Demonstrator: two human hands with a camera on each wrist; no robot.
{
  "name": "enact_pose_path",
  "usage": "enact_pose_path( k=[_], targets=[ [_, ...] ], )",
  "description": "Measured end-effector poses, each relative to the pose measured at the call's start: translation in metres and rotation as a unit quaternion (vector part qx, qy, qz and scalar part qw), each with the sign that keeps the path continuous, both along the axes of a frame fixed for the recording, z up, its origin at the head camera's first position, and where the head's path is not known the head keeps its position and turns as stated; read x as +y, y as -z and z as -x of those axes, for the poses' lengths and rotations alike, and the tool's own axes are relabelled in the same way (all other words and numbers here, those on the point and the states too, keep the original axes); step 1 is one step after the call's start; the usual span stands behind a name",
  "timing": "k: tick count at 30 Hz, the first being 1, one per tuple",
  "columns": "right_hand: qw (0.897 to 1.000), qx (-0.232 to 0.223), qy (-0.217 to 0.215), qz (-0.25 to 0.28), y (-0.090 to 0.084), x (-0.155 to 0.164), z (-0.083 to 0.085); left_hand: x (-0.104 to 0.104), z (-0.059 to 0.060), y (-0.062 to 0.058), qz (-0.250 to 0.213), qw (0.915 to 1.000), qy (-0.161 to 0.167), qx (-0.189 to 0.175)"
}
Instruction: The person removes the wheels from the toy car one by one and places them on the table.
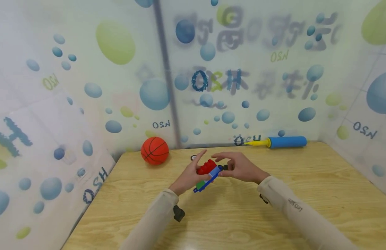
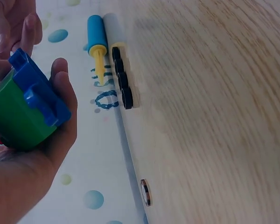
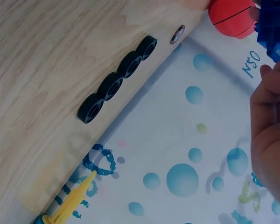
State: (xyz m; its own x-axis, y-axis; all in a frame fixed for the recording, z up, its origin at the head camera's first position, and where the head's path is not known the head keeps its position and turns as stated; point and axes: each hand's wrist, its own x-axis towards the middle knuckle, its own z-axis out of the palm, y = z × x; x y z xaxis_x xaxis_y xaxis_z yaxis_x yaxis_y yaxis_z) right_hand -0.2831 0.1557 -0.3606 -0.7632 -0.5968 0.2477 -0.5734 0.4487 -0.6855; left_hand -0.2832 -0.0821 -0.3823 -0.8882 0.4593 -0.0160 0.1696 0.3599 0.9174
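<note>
My left hand (image 1: 193, 175) grips a block toy with a blue base (image 1: 208, 180), its thumb across the near side. Red blocks (image 1: 206, 167) stick up between my hands in the head view, and a green block (image 2: 23, 112) shows large in the left wrist view. My right hand (image 1: 239, 167) is at the toy's far end, index finger arched over the red blocks and thumb tip close to the blue base; the other fingers are bent. In the right wrist view its fingertips lie just below a blue hooked end (image 3: 273, 42), with nothing seen between them.
Several black wheels (image 3: 109, 86) stand in a row on the wooden table (image 1: 242, 215) near its back edge. A small round disc (image 3: 177, 35) lies beyond them. An orange-red basketball (image 1: 154, 150) sits back left; a blue and yellow hand pump (image 1: 286, 142) lies back right.
</note>
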Motion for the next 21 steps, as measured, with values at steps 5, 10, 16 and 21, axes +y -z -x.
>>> enact_pose_path(
  k=[5,10,16,21],
  targets=[
    [1.000,0.000,-0.018,0.012,0.000,-0.006,-0.003,0.000,0.001,-0.001,0.017,0.9998,-0.003,-0.004],
    [1.000,0.013,-0.010,0.007,0.001,-0.011,-0.003,0.000,0.000,-0.001,0.038,0.9990,0.015,0.021],
    [1.000,0.013,-0.019,0.000,0.008,-0.012,-0.004,0.002,-0.003,0.001,0.078,0.9926,0.066,0.066],
    [1.000,-0.001,-0.019,0.019,0.009,-0.008,-0.003,-0.002,-0.004,0.000,0.080,0.9904,0.072,0.086]
  ],
)
